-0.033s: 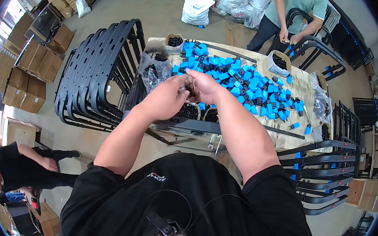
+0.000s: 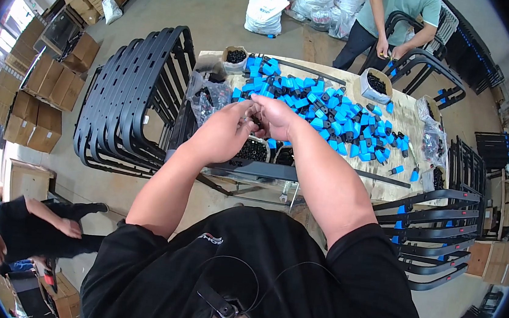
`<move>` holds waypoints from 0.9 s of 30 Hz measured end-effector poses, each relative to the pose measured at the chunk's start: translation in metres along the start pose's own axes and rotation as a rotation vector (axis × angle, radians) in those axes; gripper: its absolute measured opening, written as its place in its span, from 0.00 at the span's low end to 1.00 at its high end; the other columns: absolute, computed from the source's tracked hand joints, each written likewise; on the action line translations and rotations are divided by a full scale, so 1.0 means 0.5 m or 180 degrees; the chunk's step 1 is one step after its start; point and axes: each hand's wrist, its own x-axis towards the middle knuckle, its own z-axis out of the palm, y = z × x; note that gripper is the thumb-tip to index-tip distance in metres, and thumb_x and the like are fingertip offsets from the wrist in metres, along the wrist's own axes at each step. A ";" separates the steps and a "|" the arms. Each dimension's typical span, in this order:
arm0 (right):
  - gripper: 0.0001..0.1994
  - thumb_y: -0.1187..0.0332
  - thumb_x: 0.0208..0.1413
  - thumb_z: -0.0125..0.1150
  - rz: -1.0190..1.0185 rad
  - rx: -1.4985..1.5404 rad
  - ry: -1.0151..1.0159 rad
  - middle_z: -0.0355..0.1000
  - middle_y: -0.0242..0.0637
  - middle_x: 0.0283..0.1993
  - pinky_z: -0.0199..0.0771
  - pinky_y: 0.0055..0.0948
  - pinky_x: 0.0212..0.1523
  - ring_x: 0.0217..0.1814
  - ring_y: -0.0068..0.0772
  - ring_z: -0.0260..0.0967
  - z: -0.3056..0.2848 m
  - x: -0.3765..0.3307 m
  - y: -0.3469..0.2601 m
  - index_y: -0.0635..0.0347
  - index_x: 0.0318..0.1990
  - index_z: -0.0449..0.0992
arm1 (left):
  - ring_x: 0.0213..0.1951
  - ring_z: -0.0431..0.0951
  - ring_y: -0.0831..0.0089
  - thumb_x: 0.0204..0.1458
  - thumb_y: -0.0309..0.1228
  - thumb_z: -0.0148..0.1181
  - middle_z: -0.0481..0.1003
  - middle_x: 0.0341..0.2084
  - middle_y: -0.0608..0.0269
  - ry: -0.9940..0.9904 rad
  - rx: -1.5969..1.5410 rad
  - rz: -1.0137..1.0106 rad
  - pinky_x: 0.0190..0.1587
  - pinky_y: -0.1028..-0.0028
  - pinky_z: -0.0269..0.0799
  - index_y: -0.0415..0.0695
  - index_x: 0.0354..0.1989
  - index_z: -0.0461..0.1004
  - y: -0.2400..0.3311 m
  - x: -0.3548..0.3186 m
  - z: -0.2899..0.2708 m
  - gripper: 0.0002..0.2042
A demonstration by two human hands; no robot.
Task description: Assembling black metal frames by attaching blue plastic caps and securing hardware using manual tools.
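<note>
My left hand (image 2: 223,129) and my right hand (image 2: 275,117) meet over the near side of a wooden worktable (image 2: 401,167). Both have their fingers curled in, fingertips close together. Something small and dark seems to sit between them, but the fingers hide what it is. Just below the hands stands an open container of small black parts (image 2: 254,150), with a second container of black parts (image 2: 285,156) beside it. Beyond my hands spreads a heap of blue-and-black plastic pieces (image 2: 332,114). A clear plastic bag of dark parts (image 2: 208,98) lies left of my left hand.
Black metal frames (image 2: 128,98) stand stacked to the left, and more frames (image 2: 437,238) to the right. Boxes of black parts (image 2: 377,85) sit along the table. A co-worker (image 2: 396,25) handles a frame across it; another person (image 2: 40,224) is at lower left. Cartons (image 2: 42,108) line the left.
My fingers have shifted very slightly, still held together. The person at lower left has moved a little; the parts on the table lie as before.
</note>
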 end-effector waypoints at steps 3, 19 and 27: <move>0.16 0.53 0.67 0.51 -0.0255 0.0023 0.0212 0.68 0.30 0.29 0.57 0.26 0.22 0.25 0.24 0.61 -0.015 0.010 -0.002 0.54 0.33 0.73 | 0.41 0.82 0.57 0.59 0.29 0.60 0.78 0.43 0.43 0.0011 -0.0181 -0.0084 0.45 0.66 0.77 0.33 0.55 0.74 -0.050 -0.015 0.001 0.17; 0.17 0.57 0.66 0.57 -0.1955 -0.0731 0.2574 0.67 0.27 0.27 0.61 0.30 0.33 0.30 0.22 0.58 -0.028 0.026 -0.006 0.63 0.33 0.76 | 0.25 0.79 0.53 0.47 0.26 0.64 0.77 0.22 0.56 -0.0552 -0.0250 0.0531 0.30 0.61 0.75 0.42 0.34 0.77 -0.161 -0.267 0.043 0.06; 0.18 0.56 0.65 0.58 -0.1845 -0.1134 0.2503 0.65 0.26 0.24 0.58 0.30 0.29 0.27 0.21 0.56 -0.017 0.030 0.002 0.59 0.27 0.73 | 0.48 0.76 0.45 0.51 0.34 0.64 0.73 0.46 0.44 -0.0503 0.0267 -0.0033 0.50 0.54 0.74 0.42 0.53 0.74 -0.359 -0.112 0.275 0.20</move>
